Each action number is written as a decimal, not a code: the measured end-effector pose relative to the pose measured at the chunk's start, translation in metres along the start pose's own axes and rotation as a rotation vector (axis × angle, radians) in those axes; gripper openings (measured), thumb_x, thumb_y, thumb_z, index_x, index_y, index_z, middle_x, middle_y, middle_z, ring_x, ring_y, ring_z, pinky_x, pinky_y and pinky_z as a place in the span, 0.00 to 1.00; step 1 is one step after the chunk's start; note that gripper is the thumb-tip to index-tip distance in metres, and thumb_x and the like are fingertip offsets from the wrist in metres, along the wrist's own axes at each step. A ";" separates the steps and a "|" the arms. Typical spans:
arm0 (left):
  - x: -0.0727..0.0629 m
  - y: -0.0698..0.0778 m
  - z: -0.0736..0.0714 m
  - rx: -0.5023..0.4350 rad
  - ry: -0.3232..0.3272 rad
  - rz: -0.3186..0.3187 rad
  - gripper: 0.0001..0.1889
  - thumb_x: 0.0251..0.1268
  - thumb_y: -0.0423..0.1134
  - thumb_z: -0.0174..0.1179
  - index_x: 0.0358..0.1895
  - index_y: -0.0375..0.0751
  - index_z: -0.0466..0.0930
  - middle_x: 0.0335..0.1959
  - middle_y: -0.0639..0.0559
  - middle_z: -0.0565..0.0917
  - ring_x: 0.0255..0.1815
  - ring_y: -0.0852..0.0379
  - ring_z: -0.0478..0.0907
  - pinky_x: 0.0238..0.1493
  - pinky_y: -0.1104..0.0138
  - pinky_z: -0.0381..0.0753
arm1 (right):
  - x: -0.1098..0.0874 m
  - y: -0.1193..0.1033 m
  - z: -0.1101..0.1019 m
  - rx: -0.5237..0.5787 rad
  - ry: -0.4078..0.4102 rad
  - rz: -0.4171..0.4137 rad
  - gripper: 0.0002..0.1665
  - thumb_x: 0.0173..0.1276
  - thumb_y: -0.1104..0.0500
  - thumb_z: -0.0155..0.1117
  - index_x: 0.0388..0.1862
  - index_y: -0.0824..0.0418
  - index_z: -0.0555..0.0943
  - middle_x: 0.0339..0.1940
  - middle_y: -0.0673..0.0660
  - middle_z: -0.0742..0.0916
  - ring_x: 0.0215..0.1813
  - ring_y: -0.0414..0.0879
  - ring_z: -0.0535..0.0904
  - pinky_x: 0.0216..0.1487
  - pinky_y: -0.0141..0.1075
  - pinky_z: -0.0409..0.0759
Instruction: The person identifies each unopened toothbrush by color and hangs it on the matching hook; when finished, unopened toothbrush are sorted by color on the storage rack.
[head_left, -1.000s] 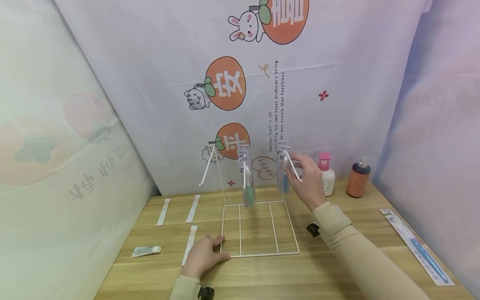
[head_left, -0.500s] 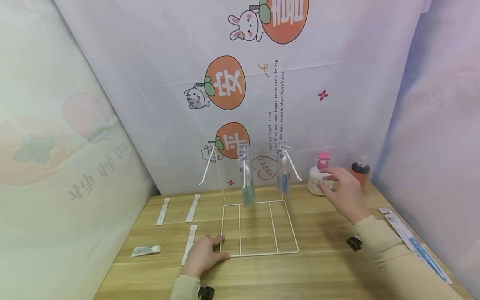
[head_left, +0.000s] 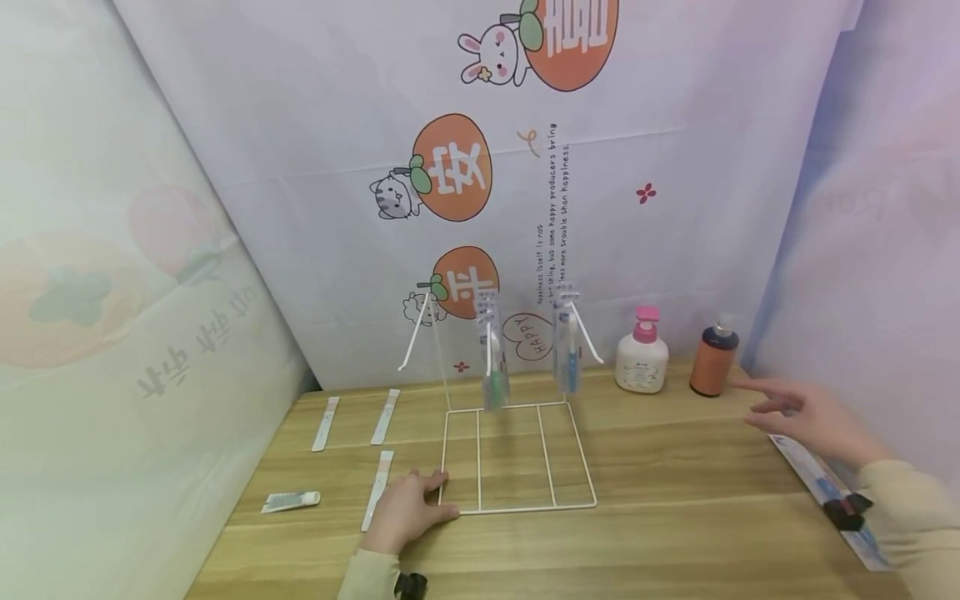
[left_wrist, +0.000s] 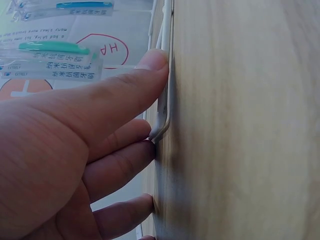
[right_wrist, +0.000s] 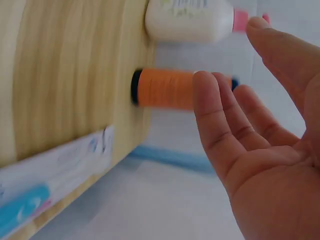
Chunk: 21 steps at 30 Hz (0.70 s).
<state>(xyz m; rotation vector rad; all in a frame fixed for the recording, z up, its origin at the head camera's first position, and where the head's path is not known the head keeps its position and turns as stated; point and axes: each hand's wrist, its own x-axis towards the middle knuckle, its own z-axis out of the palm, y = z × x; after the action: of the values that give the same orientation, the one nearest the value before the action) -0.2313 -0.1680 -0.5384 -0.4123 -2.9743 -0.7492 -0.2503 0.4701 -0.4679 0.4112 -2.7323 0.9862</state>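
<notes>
A white wire display rack (head_left: 519,512) with three prongs stands on the wooden table. My left hand (head_left: 408,510) holds its front left corner, thumb on the front wire and fingers at the side; the left wrist view shows the thumb (left_wrist: 120,97) against the wire. A packaged green toothbrush (head_left: 495,375) hangs on the middle prong and a packaged blue toothbrush (head_left: 572,358) on the right one. The left prong (head_left: 415,333) has nothing on it. My right hand (head_left: 813,421) is in the air, fingers extended, over another packaged toothbrush (head_left: 806,467) at the table's right edge, partly hidden by the arm.
A white pump bottle (head_left: 642,362) with a pink top and an orange bottle (head_left: 712,362) with a dark cap stand at the back right. On the left lie several slim white packets (head_left: 386,417) and a small tube (head_left: 291,501). Printed cloth (head_left: 622,250) encloses the table.
My right hand has left the blue toothbrush on the right prong and moved right, past the bottles, to above the toothbrush at the edge. The left hand stays at the rack corner.
</notes>
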 end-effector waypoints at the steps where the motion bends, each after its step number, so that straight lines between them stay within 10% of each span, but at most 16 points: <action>1: 0.000 0.000 -0.001 -0.003 -0.003 -0.004 0.36 0.54 0.59 0.82 0.64 0.42 0.89 0.62 0.29 0.85 0.67 0.22 0.78 0.62 0.31 0.79 | -0.004 0.007 -0.005 -0.002 -0.022 0.028 0.34 0.74 0.53 0.77 0.75 0.62 0.79 0.64 0.68 0.86 0.47 0.28 0.85 0.40 0.33 0.85; 5: 0.000 0.000 -0.001 -0.005 -0.010 -0.009 0.36 0.54 0.58 0.82 0.64 0.42 0.89 0.63 0.31 0.85 0.67 0.22 0.77 0.63 0.31 0.78 | -0.018 0.036 -0.017 -0.008 -0.080 0.125 0.35 0.73 0.50 0.77 0.75 0.60 0.80 0.63 0.48 0.86 0.47 0.33 0.86 0.42 0.32 0.84; 12: 0.001 -0.001 0.000 -0.008 -0.006 -0.012 0.36 0.55 0.58 0.82 0.64 0.42 0.89 0.63 0.30 0.85 0.68 0.22 0.78 0.63 0.32 0.78 | -0.033 0.083 -0.016 0.015 -0.137 0.259 0.36 0.74 0.50 0.76 0.76 0.63 0.79 0.68 0.81 0.80 0.54 0.62 0.87 0.43 0.41 0.84; 21: 0.001 -0.002 0.001 -0.014 -0.016 -0.023 0.36 0.55 0.58 0.82 0.65 0.43 0.88 0.64 0.29 0.84 0.69 0.22 0.77 0.64 0.33 0.78 | -0.040 0.111 0.002 0.175 -0.159 0.304 0.29 0.73 0.59 0.76 0.71 0.61 0.83 0.62 0.83 0.81 0.43 0.27 0.81 0.41 0.37 0.88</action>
<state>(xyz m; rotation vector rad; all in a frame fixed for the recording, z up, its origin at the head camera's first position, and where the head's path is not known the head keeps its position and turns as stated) -0.2334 -0.1692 -0.5403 -0.3874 -2.9947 -0.7736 -0.2491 0.5583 -0.5466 0.1033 -2.9209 1.3278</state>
